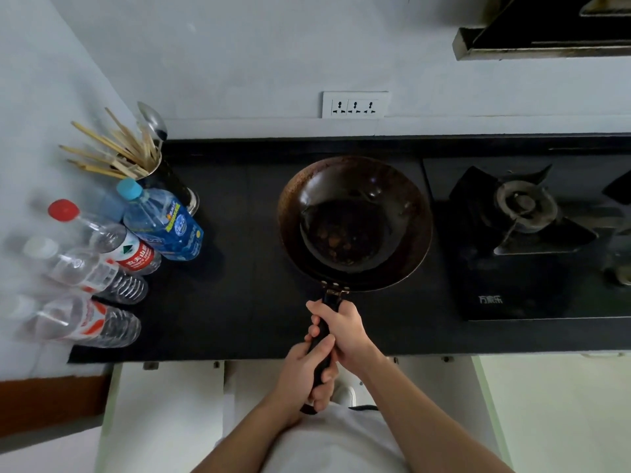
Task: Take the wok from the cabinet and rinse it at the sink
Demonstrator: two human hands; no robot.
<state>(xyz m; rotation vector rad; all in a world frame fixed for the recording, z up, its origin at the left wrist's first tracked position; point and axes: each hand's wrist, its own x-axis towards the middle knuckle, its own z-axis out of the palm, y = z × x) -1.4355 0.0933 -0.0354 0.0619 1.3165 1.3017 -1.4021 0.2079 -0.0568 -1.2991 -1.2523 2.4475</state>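
Observation:
A dark, rust-brown wok (355,220) is over the middle of the black countertop (232,302), its bowl facing up with dark residue inside. Its long black handle points toward me. My right hand (341,332) grips the handle close to the bowl. My left hand (307,377) grips the handle's near end, just below the right hand. No sink and no cabinet interior are in view.
A gas burner (522,206) sits on the hob right of the wok. Several plastic water bottles (102,268) and a holder of chopsticks and a spoon (136,155) stand at the left. A wall socket (355,104) is behind, a range hood (546,32) top right.

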